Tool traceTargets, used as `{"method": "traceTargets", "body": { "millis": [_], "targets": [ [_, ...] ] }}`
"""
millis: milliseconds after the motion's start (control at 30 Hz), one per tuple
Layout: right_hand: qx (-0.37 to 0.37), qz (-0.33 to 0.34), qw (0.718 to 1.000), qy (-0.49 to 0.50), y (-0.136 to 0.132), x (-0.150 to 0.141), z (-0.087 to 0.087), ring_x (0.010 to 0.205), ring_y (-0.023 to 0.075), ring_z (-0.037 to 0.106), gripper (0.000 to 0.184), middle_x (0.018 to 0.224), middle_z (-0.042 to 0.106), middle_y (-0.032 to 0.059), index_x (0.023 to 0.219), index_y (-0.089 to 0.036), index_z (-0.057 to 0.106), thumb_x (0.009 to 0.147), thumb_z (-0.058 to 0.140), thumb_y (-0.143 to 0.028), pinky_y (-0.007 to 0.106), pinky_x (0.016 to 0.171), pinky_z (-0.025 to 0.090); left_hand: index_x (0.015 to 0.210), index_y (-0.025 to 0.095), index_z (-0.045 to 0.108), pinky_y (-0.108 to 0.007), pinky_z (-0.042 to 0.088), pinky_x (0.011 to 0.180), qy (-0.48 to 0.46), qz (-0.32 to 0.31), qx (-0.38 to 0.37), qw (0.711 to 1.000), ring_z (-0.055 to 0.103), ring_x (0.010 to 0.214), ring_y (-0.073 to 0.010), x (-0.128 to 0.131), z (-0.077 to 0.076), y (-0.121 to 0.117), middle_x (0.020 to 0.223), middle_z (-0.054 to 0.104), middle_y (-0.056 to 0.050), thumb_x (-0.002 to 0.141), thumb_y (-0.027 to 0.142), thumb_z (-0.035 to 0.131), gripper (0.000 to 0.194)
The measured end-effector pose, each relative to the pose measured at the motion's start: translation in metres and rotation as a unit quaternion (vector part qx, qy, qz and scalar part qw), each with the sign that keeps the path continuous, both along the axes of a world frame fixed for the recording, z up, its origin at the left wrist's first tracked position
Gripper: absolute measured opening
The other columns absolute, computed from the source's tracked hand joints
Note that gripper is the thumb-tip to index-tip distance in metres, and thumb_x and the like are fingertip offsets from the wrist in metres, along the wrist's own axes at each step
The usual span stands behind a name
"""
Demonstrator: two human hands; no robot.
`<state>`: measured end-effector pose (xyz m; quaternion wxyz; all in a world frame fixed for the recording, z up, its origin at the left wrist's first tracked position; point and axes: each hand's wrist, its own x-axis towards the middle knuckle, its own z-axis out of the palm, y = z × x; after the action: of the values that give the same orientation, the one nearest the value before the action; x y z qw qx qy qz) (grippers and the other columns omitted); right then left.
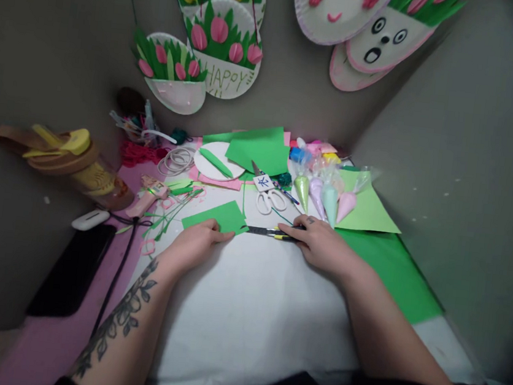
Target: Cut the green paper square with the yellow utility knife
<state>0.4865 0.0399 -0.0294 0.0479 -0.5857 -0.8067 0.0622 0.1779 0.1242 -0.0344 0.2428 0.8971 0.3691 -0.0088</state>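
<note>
My left hand [199, 240] rests on the near edge of a small green paper sheet [217, 214], thumb and fingers pinching it against the white surface [249, 297]. My right hand [320, 240] lies over the right end of a dark ruler [264, 231], its fingers closed round a thin pen or pencil with yellow marks [281, 237]. The ruler lies just right of the green sheet. White-handled scissors [269, 199] lie a little beyond the ruler.
A paper plate [218, 162] with a green strip, larger green sheets [261, 148], several pastel piping bags [325, 194], a pink glue gun [147, 195] and a black phone [72, 270] surround the work spot. Paper-plate flower crafts [226, 53] hang on the wall.
</note>
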Motion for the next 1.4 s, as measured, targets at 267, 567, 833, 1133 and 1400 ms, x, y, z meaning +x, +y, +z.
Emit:
{"method": "traceTargets", "body": {
  "millis": [267,567,833,1133,1400],
  "targets": [
    [-0.005,0.001,1.0,-0.008,-0.003,-0.004,0.005,0.09,0.0221,0.056,0.05,0.11,0.06,0.0099,0.134,-0.032,0.055,0.09,0.046,-0.012,0.035,0.081,0.039,0.123,0.036,0.064,-0.026,0.033,0.065,-0.002,0.011,-0.002,1.0,0.049,0.074,-0.017,0.002,0.0,0.0,0.088,0.051,-0.004,0.096,0.036,0.033,0.041],
    [-0.001,0.007,1.0,-0.022,-0.004,-0.002,0.004,0.09,0.0226,0.056,0.05,0.11,0.06,0.0098,0.133,-0.031,0.057,0.089,0.046,-0.01,0.034,0.081,0.039,0.122,0.034,0.065,-0.026,0.033,0.066,-0.01,0.01,-0.005,1.0,0.049,0.076,-0.0179,0.0,0.0,-0.001,0.088,0.052,-0.004,0.096,0.038,0.034,0.041],
    [-0.003,0.011,1.0,-0.022,0.001,-0.008,0.003,0.091,0.0226,0.056,0.051,0.109,0.06,0.0095,0.132,-0.032,0.057,0.088,0.047,-0.01,0.033,0.079,0.038,0.125,0.034,0.063,-0.026,0.034,0.067,0.001,0.004,-0.003,1.0,0.049,0.076,-0.0179,0.0,0.0,0.0,0.089,0.052,-0.005,0.095,0.033,0.034,0.041],
    [-0.013,0.007,1.0,-0.005,-0.003,-0.007,0.004,0.091,0.0219,0.056,0.052,0.107,0.06,0.009,0.133,-0.033,0.056,0.087,0.047,-0.01,0.033,0.08,0.039,0.125,0.036,0.062,-0.026,0.034,0.067,0.005,0.002,0.009,1.0,0.051,0.077,-0.0181,-0.001,-0.004,0.0,0.09,0.054,-0.004,0.095,0.032,0.035,0.041],
    [-0.02,-0.002,1.0,-0.003,-0.003,-0.015,0.003,0.094,0.0219,0.056,0.051,0.109,0.059,0.0093,0.134,-0.033,0.055,0.088,0.046,-0.01,0.032,0.082,0.041,0.122,0.033,0.064,-0.026,0.035,0.068,0.008,0.015,-0.006,1.0,0.05,0.077,-0.018,0.0,-0.003,0.0,0.089,0.054,-0.004,0.094,0.033,0.034,0.041]
  ]
}}
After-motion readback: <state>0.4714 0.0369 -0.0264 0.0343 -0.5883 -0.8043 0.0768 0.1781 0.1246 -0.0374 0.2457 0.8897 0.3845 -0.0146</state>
